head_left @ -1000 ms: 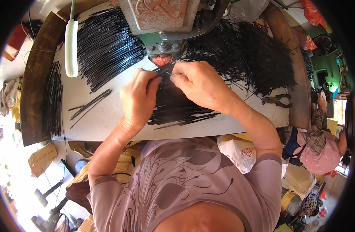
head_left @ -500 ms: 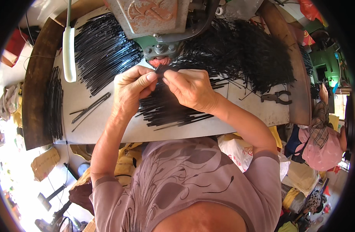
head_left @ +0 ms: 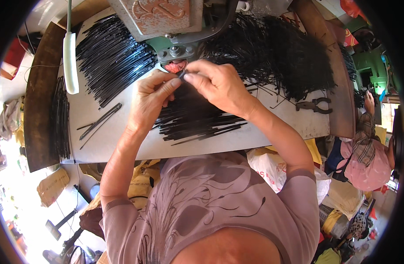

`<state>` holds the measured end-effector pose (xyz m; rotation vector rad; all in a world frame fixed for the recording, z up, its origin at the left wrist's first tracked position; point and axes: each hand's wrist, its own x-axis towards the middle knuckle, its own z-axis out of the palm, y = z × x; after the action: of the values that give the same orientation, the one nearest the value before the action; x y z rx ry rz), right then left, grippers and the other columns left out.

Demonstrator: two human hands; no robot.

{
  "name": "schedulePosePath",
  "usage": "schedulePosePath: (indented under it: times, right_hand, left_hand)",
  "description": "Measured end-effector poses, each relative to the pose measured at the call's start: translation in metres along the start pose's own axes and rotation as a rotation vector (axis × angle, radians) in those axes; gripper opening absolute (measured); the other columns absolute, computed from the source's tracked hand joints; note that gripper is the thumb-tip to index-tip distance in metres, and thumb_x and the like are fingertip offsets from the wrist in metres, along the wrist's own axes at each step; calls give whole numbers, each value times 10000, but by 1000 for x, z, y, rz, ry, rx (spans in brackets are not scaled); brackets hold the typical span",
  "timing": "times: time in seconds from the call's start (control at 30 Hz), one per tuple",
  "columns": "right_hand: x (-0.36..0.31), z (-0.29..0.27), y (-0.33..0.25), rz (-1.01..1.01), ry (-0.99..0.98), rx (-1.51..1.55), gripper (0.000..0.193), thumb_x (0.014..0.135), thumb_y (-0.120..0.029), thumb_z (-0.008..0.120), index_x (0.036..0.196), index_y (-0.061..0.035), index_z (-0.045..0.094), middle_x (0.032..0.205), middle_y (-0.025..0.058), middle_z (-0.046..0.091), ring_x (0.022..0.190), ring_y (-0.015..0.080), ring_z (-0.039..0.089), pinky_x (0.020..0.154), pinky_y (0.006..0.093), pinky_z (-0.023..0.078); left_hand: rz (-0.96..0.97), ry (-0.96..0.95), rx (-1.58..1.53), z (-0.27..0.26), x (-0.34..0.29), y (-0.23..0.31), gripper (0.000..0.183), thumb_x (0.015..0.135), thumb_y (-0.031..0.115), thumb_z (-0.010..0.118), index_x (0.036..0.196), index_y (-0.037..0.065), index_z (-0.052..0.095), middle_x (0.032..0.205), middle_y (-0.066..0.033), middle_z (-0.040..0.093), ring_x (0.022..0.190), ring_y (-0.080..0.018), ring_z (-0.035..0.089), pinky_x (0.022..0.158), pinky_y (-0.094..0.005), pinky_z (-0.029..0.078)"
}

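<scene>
Nearest me, a loose bundle of thin black strips (head_left: 197, 125) lies fanned on the white table (head_left: 272, 132), glossy, straight and narrow. Above it my left hand (head_left: 149, 99) and right hand (head_left: 219, 86) meet fingertip to fingertip, both pinched shut on one small dark piece (head_left: 181, 75) just under the green press (head_left: 175, 48); its shape is too small to tell. Beyond, more black strips (head_left: 111, 57) lie at the left and a tangled heap (head_left: 281, 53) at the right, with pliers (head_left: 315, 105) beside.
</scene>
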<state>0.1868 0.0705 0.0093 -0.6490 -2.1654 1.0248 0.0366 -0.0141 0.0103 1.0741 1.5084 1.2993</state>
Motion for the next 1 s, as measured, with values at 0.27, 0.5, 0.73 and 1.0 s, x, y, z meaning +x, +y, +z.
schedulePosePath:
  times: [0.27,0.5,0.73,1.0]
  right_hand:
    - [-4,-13,14,302,-89,342,150,829,-108,527,751,20,527,541,-24,410,480,34,357,420,195,290]
    - [-12,-30,7,245,182,203,128,806,-125,556,774,-1,546,529,17,503,460,78,466,423,212,360]
    - [-28,-30,4,-234,384,-337,95,778,-102,590,769,-41,519,502,43,501,396,164,490,371,253,369]
    - [-25,-37,-6,-325,378,-338,105,755,-87,610,781,-40,519,531,43,514,400,162,489,367,250,364]
  left_hand:
    - [146,249,-32,-27,4,0,136,777,124,601,806,-8,616,679,9,517,582,-68,414,545,-189,331]
    - [22,6,-790,-70,-14,-14,163,846,51,439,984,5,511,622,-47,447,477,-89,380,421,-174,303]
    - [-60,-286,-659,-62,-36,-15,121,828,39,440,844,-43,529,847,-250,570,592,-238,605,488,-270,510]
    - [-350,-526,-250,-46,-16,17,160,766,11,560,908,-58,537,696,-130,593,494,-116,556,405,-187,413]
